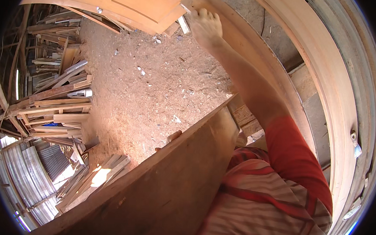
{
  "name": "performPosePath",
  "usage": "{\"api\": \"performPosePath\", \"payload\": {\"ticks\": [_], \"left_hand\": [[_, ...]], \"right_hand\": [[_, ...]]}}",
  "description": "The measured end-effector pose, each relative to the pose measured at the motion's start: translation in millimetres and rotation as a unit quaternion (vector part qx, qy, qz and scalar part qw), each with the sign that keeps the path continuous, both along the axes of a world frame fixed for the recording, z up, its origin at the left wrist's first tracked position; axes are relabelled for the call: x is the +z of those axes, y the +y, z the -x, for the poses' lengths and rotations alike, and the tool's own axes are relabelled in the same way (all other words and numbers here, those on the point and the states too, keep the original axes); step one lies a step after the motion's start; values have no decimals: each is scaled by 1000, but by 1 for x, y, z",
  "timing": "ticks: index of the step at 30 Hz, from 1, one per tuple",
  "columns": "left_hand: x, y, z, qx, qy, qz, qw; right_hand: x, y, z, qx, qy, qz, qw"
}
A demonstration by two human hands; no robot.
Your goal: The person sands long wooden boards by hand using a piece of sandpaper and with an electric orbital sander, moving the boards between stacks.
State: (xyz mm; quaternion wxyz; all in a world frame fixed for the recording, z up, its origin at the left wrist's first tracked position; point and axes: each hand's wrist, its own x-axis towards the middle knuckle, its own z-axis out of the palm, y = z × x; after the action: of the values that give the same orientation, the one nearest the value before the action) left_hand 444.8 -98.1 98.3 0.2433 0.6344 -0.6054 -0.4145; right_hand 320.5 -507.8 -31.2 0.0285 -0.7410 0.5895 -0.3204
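My right hand [204, 25] grips the far edge of a long curved pale wooden board [259, 57]. My left fingers [173, 137] curl over a broad brown plywood sheet [167, 188] against my chest; it may slip onto the sawdust-strewn floor [155, 86].

Stacked timber offcuts and planks [55, 89], at nine o'clock. Corrugated metal sheets [31, 177] at eight o'clock, just below the stack. Sawdust-strewn dirt floor [155, 86] at centre; panelled wooden door [117, 3] at twelve o'clock.
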Motion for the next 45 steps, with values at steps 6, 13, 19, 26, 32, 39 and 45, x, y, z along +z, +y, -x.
{"api": "performPosePath", "payload": {"ticks": [6, 13, 19, 26, 32, 39, 45], "left_hand": [[1, -9, 1, -12, -1, 1, 1000], [-2, 2, -2, 15, -1, -3, 1000], [4, -1, 0, -3, -2, -5, 1000], [-4, 6, -2, -10, -6, 1, 1000], [-9, 5, 2, -26, -13, 39, 999], [-2, -21, 28, -42, -59, 54, 996], [-33, -31, -20, -67, -144, 287, 945]], "right_hand": [[17, -94, -38, -8, 15, -63, 998], [-5, -8, -12, 21, 14, -32, 999], [4, -76, -30, -6, 22, -10, 1000], [8, -59, -33, -7, 55, -34, 998], [2, 94, 50, 17, -24, -32, 999], [18, 299, 173, -39, 39, -118, 992], [15, 291, 161, -38, 13, -133, 990]]}}
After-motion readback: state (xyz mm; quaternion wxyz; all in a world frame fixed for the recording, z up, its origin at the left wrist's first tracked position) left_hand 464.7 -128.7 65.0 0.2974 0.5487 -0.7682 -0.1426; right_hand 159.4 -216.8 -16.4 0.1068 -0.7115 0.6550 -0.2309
